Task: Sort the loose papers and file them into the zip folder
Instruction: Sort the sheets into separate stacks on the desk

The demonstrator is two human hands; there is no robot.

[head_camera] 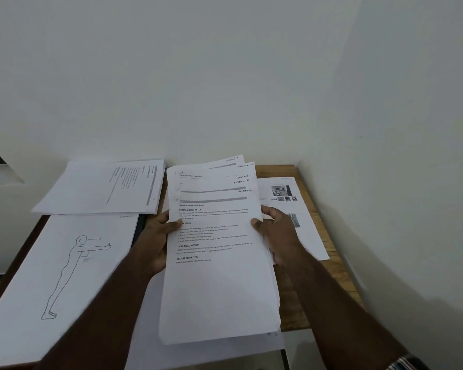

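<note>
While both hands grip it, a fanned paper stack point(219, 263) hangs above the tabletop point(302, 316).
Left hand point(155, 241) pinches its left edge, right hand point(278, 233) its right edge.

Stack of papers point(219, 249) sits between the fingers point(257, 223) of both hands, above the bench point(275, 170). Left of the fingers: figure sheet point(64, 263), with a text sheet point(102, 186) behind it. Right of the fingers: photo sheet point(286, 198) on the bench.
</note>
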